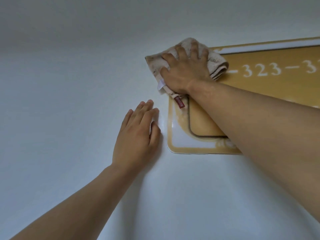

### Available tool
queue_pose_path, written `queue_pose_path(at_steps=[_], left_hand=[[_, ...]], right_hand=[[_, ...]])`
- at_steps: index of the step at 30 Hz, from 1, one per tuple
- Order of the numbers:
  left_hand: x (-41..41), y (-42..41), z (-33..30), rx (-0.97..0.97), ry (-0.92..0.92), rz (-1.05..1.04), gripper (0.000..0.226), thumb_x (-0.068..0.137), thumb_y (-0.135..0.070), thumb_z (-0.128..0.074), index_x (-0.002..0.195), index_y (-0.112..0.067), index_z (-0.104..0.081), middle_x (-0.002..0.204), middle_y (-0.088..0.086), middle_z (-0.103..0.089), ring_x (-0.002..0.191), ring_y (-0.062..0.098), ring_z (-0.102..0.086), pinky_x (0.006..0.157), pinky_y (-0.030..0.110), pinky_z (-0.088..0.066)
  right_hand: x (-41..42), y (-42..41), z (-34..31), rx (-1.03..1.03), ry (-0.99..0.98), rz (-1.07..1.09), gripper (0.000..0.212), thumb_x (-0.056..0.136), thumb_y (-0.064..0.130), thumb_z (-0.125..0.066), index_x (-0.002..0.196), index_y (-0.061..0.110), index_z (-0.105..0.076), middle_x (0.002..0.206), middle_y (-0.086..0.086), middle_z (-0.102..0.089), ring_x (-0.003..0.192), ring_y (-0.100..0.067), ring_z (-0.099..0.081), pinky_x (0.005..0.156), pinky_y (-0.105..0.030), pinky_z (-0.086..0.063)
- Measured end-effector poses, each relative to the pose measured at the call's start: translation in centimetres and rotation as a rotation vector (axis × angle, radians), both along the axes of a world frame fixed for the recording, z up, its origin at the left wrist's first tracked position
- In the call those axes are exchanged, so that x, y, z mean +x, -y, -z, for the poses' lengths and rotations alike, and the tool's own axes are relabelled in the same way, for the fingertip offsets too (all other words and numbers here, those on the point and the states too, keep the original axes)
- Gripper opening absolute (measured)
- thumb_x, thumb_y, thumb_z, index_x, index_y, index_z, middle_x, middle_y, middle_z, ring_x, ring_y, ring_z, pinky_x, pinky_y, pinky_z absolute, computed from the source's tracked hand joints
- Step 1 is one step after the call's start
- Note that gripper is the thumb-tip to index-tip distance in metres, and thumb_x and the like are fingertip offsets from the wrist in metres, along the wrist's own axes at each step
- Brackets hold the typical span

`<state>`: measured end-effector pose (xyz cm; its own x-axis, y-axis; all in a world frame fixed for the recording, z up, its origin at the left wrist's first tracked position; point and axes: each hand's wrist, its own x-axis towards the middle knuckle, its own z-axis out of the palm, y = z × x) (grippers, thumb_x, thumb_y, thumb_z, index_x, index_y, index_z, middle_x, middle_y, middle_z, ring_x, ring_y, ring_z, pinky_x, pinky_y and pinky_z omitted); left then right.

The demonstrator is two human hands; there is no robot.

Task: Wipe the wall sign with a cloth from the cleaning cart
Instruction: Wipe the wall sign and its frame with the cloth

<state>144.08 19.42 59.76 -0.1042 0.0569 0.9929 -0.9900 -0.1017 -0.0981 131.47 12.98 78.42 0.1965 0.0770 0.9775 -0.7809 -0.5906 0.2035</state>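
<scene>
A yellow wall sign (199,123) with white trim and white numerals "323" hangs on the pale wall, running off the right edge. My right hand (186,70) presses a folded beige cloth (216,64) flat against the sign's upper left corner, fingers spread over it. Part of the cloth spills onto the wall, and a red tag and a white tag hang from its lower edge. My left hand (136,135) rests flat on the wall just left of the sign, fingers together, holding nothing. My right forearm covers the sign's middle.
The plain white wall (69,84) fills the rest of the view. No cart or other object is in sight.
</scene>
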Motion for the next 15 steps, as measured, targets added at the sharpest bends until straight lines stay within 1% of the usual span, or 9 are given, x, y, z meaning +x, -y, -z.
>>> queue_pose_path(at_steps=[2,4,11,15], left_hand=[[0.1,0.0,0.0,-0.006,0.002,0.016,0.052,0.095,-0.030,-0.028,0.138,-0.017,-0.055,0.159,-0.002,-0.041,0.150,0.011,-0.027,0.124,0.034,-0.016],[0.1,0.0,0.0,-0.010,0.004,0.027,0.052,0.094,-0.031,-0.027,0.136,-0.016,-0.055,0.158,-0.003,-0.042,0.150,0.011,-0.028,0.124,0.034,-0.016],[0.0,0.0,0.0,-0.004,-0.013,0.029,0.053,0.093,-0.029,-0.027,0.137,-0.017,-0.054,0.159,-0.005,-0.041,0.150,0.009,-0.026,0.124,0.035,-0.017],[-0.3,-0.2,0.1,-0.002,-0.033,0.036,0.054,0.091,-0.026,-0.030,0.140,-0.016,-0.050,0.159,-0.004,-0.040,0.150,0.010,-0.026,0.125,0.033,-0.015]], right_hand=[[0.3,-0.6,-0.5,0.021,0.023,0.000,0.062,0.096,0.060,-0.021,0.156,0.041,-0.023,0.168,-0.004,-0.015,0.152,-0.046,0.004,0.117,-0.067,0.005],[0.5,-0.9,-0.7,0.031,0.030,0.001,0.062,0.097,0.059,-0.021,0.156,0.040,-0.023,0.167,-0.005,-0.016,0.152,-0.047,0.004,0.117,-0.067,0.006],[0.0,-0.8,0.8,0.030,-0.032,-0.030,0.063,0.099,0.058,-0.019,0.159,0.039,-0.015,0.170,-0.006,-0.005,0.151,-0.046,0.013,0.117,-0.065,0.011],[0.1,-0.5,3.8,-0.015,-0.048,-0.033,0.061,0.100,0.057,-0.020,0.158,0.040,-0.019,0.170,-0.006,-0.005,0.151,-0.046,0.014,0.116,-0.065,0.013]])
